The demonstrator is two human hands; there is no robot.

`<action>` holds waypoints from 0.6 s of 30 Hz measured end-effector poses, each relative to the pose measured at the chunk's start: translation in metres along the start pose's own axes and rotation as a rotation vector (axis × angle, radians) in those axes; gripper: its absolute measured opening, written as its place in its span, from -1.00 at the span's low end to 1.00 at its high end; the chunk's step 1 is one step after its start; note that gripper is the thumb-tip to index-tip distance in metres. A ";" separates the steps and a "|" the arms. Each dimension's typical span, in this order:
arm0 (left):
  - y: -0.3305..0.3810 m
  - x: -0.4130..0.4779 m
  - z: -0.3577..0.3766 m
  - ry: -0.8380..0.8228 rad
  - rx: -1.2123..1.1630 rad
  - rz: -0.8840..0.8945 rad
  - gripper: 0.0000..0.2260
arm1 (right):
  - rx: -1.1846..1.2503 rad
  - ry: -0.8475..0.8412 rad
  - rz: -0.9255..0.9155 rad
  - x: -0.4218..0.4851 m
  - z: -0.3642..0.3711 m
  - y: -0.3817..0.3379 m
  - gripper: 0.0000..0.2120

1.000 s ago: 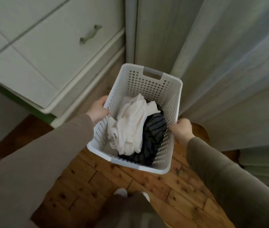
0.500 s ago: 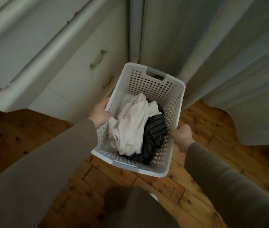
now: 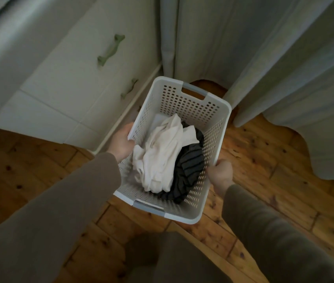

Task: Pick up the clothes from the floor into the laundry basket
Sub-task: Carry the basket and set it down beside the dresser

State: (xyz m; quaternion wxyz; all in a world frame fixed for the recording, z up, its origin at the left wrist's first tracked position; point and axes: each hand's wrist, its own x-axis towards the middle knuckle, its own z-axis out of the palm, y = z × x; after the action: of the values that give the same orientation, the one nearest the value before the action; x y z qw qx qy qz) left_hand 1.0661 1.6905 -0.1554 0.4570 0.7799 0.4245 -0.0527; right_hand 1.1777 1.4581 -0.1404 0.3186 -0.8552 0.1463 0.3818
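Holding item: white perforated laundry basket (image 3: 184, 103), frame centre, gripped by both long rims; left hand (image 3: 121, 142) clasped on the 9 o'clock rim, right hand (image 3: 221, 175) fisted on the 4 o'clock rim. Contents: cream garment (image 3: 162, 158); dark striped garment (image 3: 190, 168) beside it. Handling advice: keep level, lower squarely onto the plank floor (image 3: 264, 160). Surroundings: white drawer unit (image 3: 70, 88) at 10 o'clock, pale curtains (image 3: 284, 58) at 1 o'clock, both close, narrowing the gap. No loose clothes visible on the floor.
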 end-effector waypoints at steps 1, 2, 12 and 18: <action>-0.003 0.001 0.002 0.004 0.009 -0.003 -0.45 | 0.008 -0.004 0.012 0.002 0.002 0.003 -0.75; -0.005 0.002 0.005 0.007 0.012 -0.008 -0.45 | 0.015 -0.009 0.023 0.003 0.004 0.005 -0.75; -0.033 -0.001 0.016 -0.044 0.010 -0.028 -0.52 | 0.054 -0.018 0.060 0.001 0.022 0.023 -0.87; -0.041 -0.035 0.014 -0.015 -0.023 -0.170 -0.61 | 0.089 -0.031 0.075 -0.004 0.023 0.023 -0.74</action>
State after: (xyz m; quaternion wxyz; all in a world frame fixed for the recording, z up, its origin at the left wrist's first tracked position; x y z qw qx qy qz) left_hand 1.0193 1.6679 -0.1740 0.4628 0.7353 0.4864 -0.0924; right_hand 1.1511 1.4558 -0.1592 0.3440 -0.8281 0.1900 0.3998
